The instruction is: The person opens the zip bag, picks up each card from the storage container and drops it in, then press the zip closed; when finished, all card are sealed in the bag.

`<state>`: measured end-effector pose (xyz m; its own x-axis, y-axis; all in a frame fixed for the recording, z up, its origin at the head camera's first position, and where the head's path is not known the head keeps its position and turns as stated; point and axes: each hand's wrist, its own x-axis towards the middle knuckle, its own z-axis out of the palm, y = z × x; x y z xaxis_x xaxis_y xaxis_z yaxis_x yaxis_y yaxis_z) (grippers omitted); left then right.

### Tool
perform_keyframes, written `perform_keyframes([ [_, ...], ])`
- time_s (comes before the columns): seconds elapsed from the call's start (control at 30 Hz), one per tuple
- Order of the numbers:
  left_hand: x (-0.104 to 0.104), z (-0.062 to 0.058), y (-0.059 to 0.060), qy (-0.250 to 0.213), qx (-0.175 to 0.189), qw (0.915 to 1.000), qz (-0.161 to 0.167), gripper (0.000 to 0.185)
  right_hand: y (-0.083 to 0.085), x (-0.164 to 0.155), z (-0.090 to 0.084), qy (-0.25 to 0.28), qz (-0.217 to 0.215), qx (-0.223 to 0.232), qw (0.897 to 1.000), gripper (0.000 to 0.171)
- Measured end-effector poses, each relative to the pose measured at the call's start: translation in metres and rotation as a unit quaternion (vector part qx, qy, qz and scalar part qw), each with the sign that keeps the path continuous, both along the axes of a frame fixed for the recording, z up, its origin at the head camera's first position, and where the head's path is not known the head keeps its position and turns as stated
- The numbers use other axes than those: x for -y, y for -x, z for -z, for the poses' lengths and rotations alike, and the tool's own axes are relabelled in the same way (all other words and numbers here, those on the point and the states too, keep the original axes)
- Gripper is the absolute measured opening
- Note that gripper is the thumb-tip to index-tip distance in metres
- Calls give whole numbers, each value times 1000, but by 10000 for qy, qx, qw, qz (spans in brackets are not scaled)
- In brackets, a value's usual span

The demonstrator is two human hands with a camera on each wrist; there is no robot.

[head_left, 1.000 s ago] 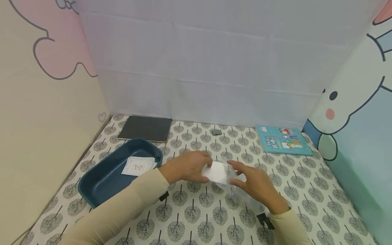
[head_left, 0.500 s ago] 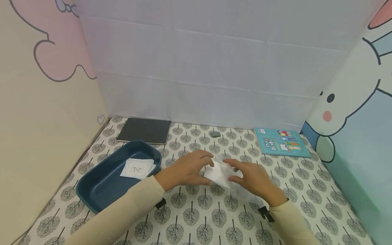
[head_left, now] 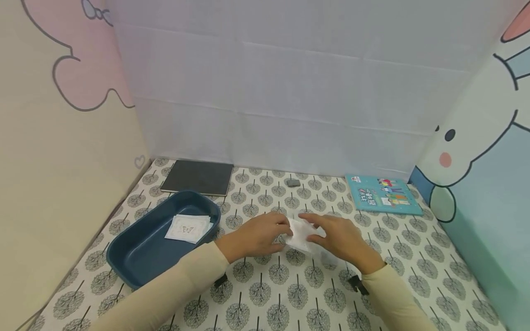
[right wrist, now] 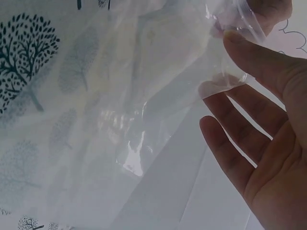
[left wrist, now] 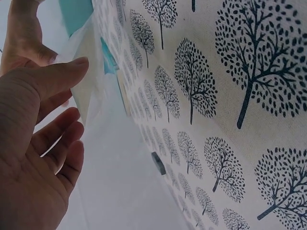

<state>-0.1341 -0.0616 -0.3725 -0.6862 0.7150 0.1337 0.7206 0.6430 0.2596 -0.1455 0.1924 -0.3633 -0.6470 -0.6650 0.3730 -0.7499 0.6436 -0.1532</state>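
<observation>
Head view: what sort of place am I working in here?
Probably a child-themed tabletop booth: a tree-print tablecloth, cartoon-painted side panels, a children's picture book, and a blue tray beside the hands.

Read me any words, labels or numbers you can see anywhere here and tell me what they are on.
No text can be read.
Teal book: cover print with small figures, too small and blurred to read.
White sheet in the blue tray: a faint butterfly-like drawing, no legible words.
White packet held between both hands: no print visible.
Black notebook: plain cover.
</observation>
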Motion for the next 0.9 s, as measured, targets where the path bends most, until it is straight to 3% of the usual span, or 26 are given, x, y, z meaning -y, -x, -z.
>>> perform_keyframes([
  [0.23,2,0,0,235,-240,9992,204,40,7,6,0,125,-161,-72,9998,62],
  [0.37,15,-4,2,7,-135,9998,178,36,8,7,-1,137,-172,19,9998,63],
  [0.5,52,-20,5,-299,44,9990,-343,27,10,3,-1,141,-84,71,9998,64],
  [0.63,101,-31,8,-163,263,9943,-1016,22,14,-4,0,151,31,86,9998,62],
  [0.77,144,-34,7,181,940,9811,-1679,24,17,-13,-2,191,134,185,9996,61],
  [0.9,171,-31,7,618,1668,9628,-2035,29,19,-21,-7,239,377,244,9987,63],
])
